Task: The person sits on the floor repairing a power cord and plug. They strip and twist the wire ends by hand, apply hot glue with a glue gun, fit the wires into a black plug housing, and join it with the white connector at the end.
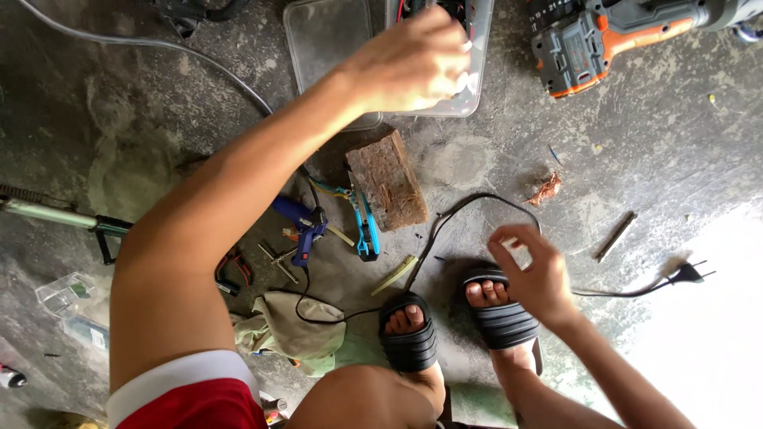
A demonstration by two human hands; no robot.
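1. Head view: left hand (pixel 413 63) reaches into the clear plastic container (pixel 469 87), fingers curled; what it grips cannot be told.
2. Right hand (pixel 534 274) pinches the black power cord (pixel 469 202) above the sandalled feet on the concrete floor (pixel 636 159).
3. Risk: the slack cord loop could snag a sandal (pixel 502 318).

I see the left hand (pixel 413 63) over the clear plastic box (pixel 469 87); the grey-and-orange cordless drill (pixel 604 40) lies to its right, the reddish brick (pixel 387 181) below it, on the concrete floor (pixel 636 151).

Left hand (pixel 413 59) perhaps hides the box's (pixel 477 71) contents.
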